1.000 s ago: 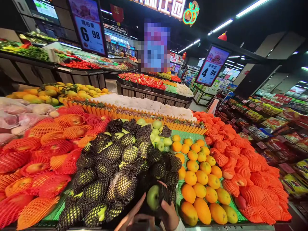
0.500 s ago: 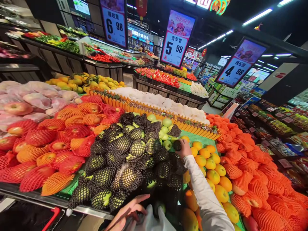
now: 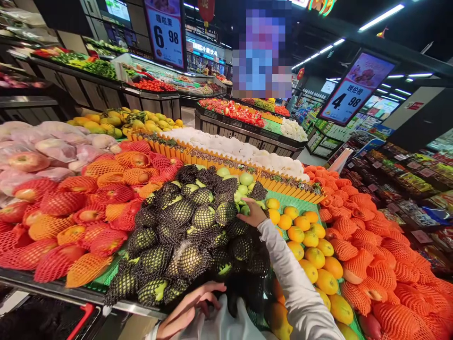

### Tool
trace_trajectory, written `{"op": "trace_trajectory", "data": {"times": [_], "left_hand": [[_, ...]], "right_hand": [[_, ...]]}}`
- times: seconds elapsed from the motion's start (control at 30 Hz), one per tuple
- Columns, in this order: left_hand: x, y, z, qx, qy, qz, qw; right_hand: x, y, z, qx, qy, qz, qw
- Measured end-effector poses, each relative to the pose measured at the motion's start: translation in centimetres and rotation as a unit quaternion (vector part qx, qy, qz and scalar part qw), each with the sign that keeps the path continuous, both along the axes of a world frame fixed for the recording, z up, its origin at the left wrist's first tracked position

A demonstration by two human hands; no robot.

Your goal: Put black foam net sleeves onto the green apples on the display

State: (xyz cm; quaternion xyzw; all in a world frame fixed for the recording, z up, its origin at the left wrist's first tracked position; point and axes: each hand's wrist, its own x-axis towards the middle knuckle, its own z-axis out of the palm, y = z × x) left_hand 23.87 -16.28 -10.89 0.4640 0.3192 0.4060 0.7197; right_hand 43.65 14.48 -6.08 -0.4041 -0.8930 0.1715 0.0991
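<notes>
Green apples (image 3: 246, 179), bare: loose pile, ctr of frame, beside blk-mesh-wrapped fruit (image 3: 203, 216). R hand (image 3: 253, 212): at pile's near edge, fingers curled by an apple; grip can't tell. L hand (image 3: 193, 306): btm ctr, fingers part-bent beside translucent bag (image 3: 223, 326); hold can't tell, contents unclear. Status (est.): picking underway, bare apples left; qty bagged unk.

Bright tube lights (image 3: 381, 18) overhead, heavy pixelation over the central sign (image 3: 260, 54).
</notes>
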Motion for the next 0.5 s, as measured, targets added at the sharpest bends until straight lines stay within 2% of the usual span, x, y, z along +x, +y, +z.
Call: {"op": "trace_trajectory", "data": {"times": [0.07, 0.1, 0.13, 0.23, 0.3, 0.43, 0.5], "left_hand": [[-0.1, 0.1, -0.3, 0.066, 0.011, -0.008, 0.998], [-0.1, 0.2, -0.4, 0.084, 0.014, -0.007, 0.996], [-0.2, 0.2, -0.5, 0.090, 0.016, -0.001, 0.996], [-0.5, 0.1, -0.3, 0.093, 0.033, 0.002, 0.995], [-0.9, 0.1, 0.0, 0.089, 0.047, 0.007, 0.995], [-1.6, 0.2, 0.1, 0.082, 0.064, 0.028, 0.994], [-1.8, 0.2, -0.1, 0.076, 0.057, 0.029, 0.995]], "right_hand": [[-2.0, -1.2, 0.3, -0.011, 0.038, 0.100, 0.994], [-2.9, -1.9, 0.1, -0.015, 0.045, 0.122, 0.991], [-3.8, -2.4, -0.2, -0.014, 0.040, 0.111, 0.993], [-5.8, -3.7, -1.5, 0.002, 0.018, 0.016, 1.000], [-6.3, -3.9, -2.1, 0.009, 0.026, -0.008, 1.000], [-5.4, -2.7, -1.4, 0.022, 0.061, -0.006, 0.998], [-4.2, -1.5, -0.5, 0.046, 0.094, -0.035, 0.994]]}}
